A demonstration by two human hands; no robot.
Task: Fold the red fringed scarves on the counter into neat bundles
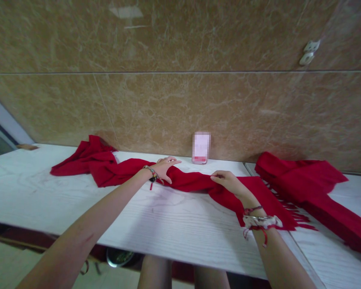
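Note:
A long red scarf (189, 180) with a fringed right end lies stretched across the white table, bunched narrow along its middle and heaped in loose folds at its left end. My left hand (163, 168) rests over the bunched part, thumb and forefinger spread apart; its other fingers are partly hidden. Further right, my right hand (228, 182) has its thumb and fingertips pinched together on the upper edge of the same scarf. The flat fringed end spreads out beyond my right wrist.
A second red cloth (301, 180) lies folded at the right, across a seam in the white table (174, 224). A phone (201, 148) leans against the brown marbled wall (168, 104). White sockets (309, 52) are on the wall. Below the table's front edge is a bowl (120, 257).

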